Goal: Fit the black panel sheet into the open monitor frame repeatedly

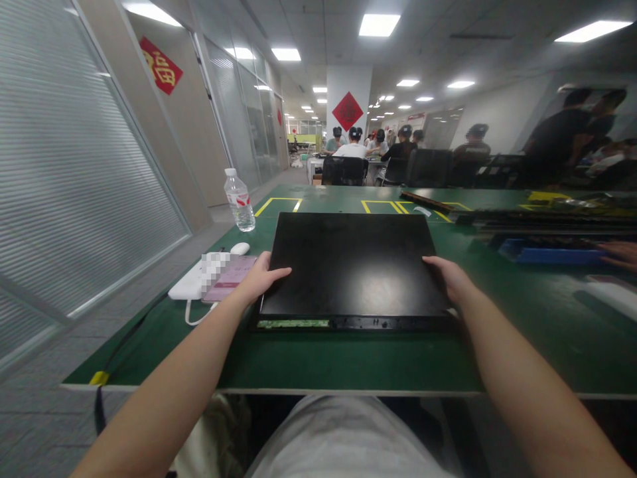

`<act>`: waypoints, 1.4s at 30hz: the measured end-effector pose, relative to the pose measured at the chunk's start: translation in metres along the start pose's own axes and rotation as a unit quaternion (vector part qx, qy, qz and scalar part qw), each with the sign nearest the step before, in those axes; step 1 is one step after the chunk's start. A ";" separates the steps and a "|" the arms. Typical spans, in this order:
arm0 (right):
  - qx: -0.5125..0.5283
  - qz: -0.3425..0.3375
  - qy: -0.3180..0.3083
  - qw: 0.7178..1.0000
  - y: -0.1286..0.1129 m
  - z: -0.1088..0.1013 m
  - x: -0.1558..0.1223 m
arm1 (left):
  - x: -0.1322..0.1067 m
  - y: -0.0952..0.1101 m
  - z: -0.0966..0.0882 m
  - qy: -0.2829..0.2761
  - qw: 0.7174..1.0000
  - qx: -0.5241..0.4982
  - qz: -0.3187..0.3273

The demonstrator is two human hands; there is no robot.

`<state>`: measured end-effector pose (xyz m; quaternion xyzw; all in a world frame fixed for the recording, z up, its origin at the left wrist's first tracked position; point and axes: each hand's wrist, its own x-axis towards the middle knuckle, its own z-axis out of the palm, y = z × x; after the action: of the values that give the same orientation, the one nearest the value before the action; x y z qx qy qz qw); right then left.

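Note:
A black display panel (348,265) lies screen up over the green table, its near edge toward me. Along that edge runs a narrow green circuit board (293,324) on the left part. My left hand (261,275) grips the panel's left side, with the thumb on top of the screen and the other fingers mostly hidden beneath. On the right side, my right hand (450,279) holds the panel the same way, thumb over the edge and fingers out of sight. Whether the panel touches the table or is slightly raised, I cannot tell.
Left of the panel are a water bottle (240,202), a phone (229,277), a white power bank (192,279) with a cable and a white mouse-like object (239,249). On the right, dark strips (537,219), a blue tray (552,252) and another person's hand (620,255) appear blurred.

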<state>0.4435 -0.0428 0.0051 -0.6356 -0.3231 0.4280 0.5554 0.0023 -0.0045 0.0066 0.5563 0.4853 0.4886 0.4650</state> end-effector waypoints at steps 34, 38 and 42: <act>-0.015 0.011 0.012 1.000 0.000 0.000 -0.001 | 0.002 -0.002 -0.004 -0.014 0.999 0.031 -0.018; -0.014 0.015 0.013 1.000 0.000 0.001 -0.001 | 0.002 -0.003 -0.004 -0.007 0.999 0.049 -0.013; -0.014 0.016 0.015 1.000 0.001 0.000 -0.001 | 0.001 -0.001 -0.003 -0.007 0.998 0.056 -0.015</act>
<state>0.4426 -0.0438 0.0048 -0.6547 -0.3106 0.4222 0.5447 -0.0003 -0.0034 0.0063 0.5776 0.5168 0.4500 0.4436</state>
